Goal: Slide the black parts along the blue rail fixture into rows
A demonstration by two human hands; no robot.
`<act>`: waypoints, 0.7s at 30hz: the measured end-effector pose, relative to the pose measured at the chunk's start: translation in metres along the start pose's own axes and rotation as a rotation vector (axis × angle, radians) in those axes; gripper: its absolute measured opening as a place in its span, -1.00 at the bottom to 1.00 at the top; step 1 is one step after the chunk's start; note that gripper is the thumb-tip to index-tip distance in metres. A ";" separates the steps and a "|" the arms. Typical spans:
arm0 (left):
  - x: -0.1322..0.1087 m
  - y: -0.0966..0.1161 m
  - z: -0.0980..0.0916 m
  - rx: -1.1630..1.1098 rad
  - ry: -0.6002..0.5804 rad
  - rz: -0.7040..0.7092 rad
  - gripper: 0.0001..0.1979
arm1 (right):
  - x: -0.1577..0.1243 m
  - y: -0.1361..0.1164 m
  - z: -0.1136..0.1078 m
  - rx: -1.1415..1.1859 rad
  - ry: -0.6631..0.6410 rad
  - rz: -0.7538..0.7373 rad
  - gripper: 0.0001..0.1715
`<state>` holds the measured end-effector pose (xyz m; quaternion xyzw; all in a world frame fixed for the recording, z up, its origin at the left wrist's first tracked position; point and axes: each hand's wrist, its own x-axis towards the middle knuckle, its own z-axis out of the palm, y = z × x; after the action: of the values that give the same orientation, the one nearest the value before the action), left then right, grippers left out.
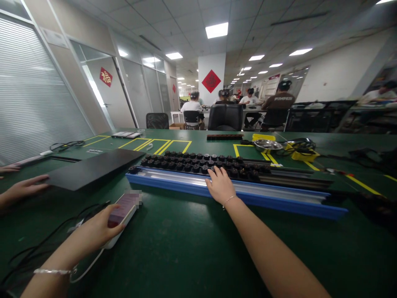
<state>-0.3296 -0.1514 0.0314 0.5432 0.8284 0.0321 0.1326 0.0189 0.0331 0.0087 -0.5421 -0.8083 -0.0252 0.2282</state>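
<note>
My left hand [96, 229] grips the lower end of a phone [125, 207], thumb and fingers round its edges. The phone's screen faces up, and a white cable [88, 269] runs by it. My right hand [221, 186] lies flat with fingers apart over a long blue tray [173, 188] with a shiny metal channel inside. Its fingertips reach the rows of black round socket-like parts [187, 165] behind the tray; whether they touch one I cannot tell.
At left, another person's hand [25, 191] touches a dark flat panel [96, 167]. Black cables [40, 240] lie near my left wrist. Further back are a metal dish [268, 144], yellow trays [305, 156] with cables, and a dark strip [225, 137]. Yellow tape marks the green table [173, 256].
</note>
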 end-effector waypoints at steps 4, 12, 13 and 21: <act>0.002 -0.007 0.004 -0.015 0.017 0.026 -0.29 | -0.001 -0.005 0.000 0.001 0.073 0.146 -0.46; 0.007 -0.011 0.006 0.020 0.006 0.028 -0.23 | -0.005 0.012 -0.011 -0.046 0.035 0.185 -0.50; 0.008 -0.011 0.006 0.025 -0.001 0.022 -0.22 | -0.006 0.013 -0.012 -0.052 0.032 0.177 -0.50; 0.005 0.001 -0.009 0.062 -0.102 -0.001 -0.17 | -0.012 0.014 -0.009 -0.078 0.061 0.143 -0.53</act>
<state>-0.3326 -0.1452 0.0393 0.5476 0.8215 -0.0215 0.1576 0.0377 0.0262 0.0094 -0.6061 -0.7585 -0.0566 0.2326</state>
